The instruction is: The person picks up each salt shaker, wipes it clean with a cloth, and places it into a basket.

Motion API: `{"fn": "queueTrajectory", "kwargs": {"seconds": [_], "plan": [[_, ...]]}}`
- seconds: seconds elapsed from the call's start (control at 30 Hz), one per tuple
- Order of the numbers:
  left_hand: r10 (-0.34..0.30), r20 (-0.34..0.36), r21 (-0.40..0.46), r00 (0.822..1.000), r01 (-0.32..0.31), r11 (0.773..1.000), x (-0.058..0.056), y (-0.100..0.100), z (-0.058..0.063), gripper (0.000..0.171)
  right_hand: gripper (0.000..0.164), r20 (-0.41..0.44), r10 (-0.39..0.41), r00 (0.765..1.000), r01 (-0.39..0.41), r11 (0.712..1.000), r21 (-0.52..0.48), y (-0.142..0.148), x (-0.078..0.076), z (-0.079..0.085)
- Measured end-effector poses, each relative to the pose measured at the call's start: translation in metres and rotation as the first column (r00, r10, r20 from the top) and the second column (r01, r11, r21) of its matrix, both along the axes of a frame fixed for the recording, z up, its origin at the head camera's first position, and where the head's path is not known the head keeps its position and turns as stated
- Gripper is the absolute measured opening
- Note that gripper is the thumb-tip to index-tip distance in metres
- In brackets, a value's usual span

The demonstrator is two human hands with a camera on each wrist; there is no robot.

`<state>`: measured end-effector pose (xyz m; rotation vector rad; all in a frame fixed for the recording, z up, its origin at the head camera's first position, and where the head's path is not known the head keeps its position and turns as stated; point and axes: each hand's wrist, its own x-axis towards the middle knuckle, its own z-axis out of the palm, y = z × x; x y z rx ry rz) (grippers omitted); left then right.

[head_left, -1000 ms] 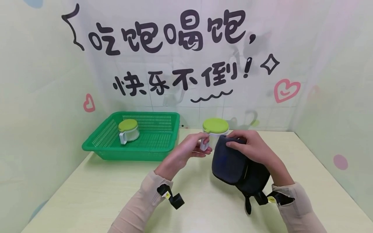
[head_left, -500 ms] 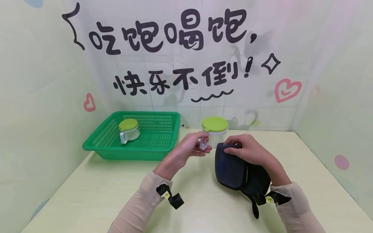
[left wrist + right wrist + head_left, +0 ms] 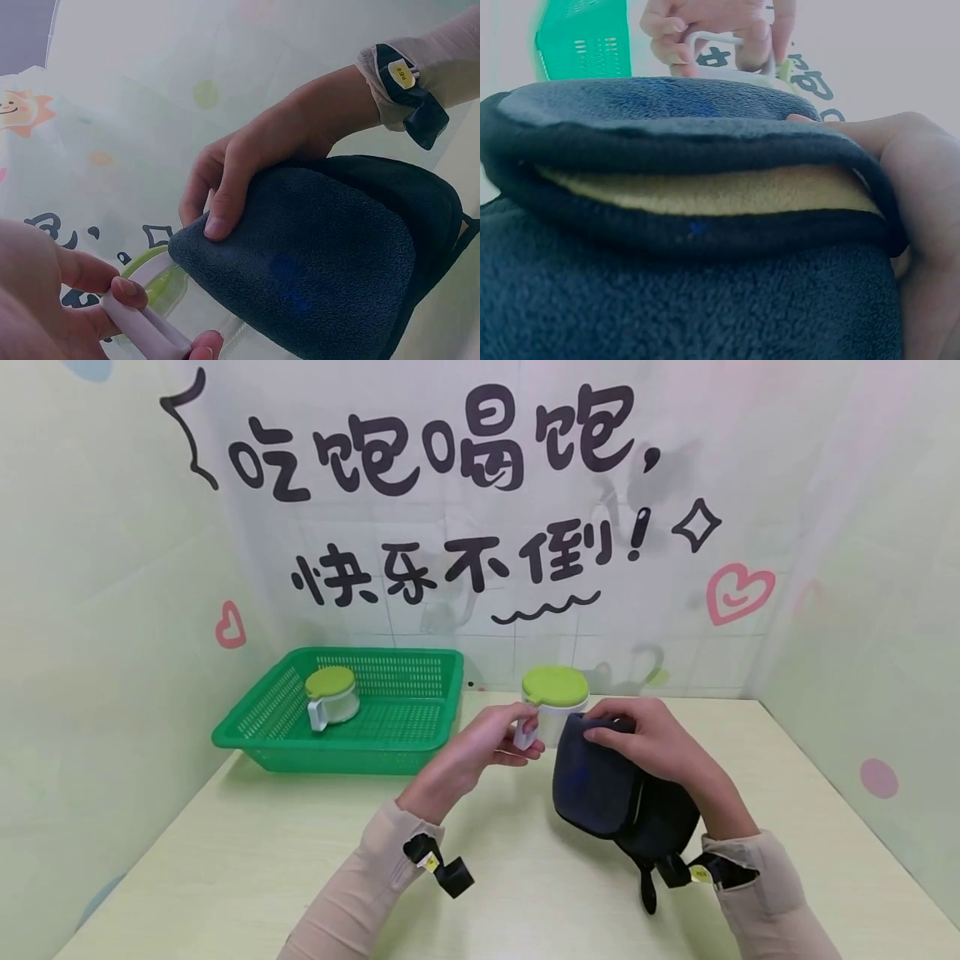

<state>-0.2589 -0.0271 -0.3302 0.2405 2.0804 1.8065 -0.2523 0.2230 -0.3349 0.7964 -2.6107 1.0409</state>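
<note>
My left hand (image 3: 501,733) holds the white handle (image 3: 146,324) of a clear seasoning jar (image 3: 551,724) with a lime-green lid (image 3: 555,686). The jar stands upright at the back of the table. At its right, my right hand (image 3: 651,737) pinches the upper edge of a folded dark-blue plush cloth (image 3: 596,781). This cloth has black edging and a hanging loop (image 3: 648,892), and yellow (image 3: 720,191) shows between its layers in the right wrist view. The cloth covers the jar's lower right side, so I cannot tell how much of it touches the jar.
A green plastic basket (image 3: 352,760) stands at the back left. Inside it, toward its left end, sits a second jar (image 3: 341,703) with a lime lid and white handle. The pale table (image 3: 517,893) meets a printed curtain (image 3: 480,610) behind.
My right hand and the cloth dipped a little half a second ago, then came back up against the jar's side. My left hand stays on the handle; the jar has shifted only very slightly.
</note>
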Motion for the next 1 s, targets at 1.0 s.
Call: {"fn": "queueTrajectory", "kwargs": {"seconds": [1.0], "plan": [[-0.02, -0.003, 0.004, 1.0, 0.02, 1.0, 0.0009, -0.0011, -0.0024, 0.032, 0.011, -0.008, -0.014, 1.0, 0.014, 0.997, 0.076, 0.0024, -0.0003, -0.0025]]}}
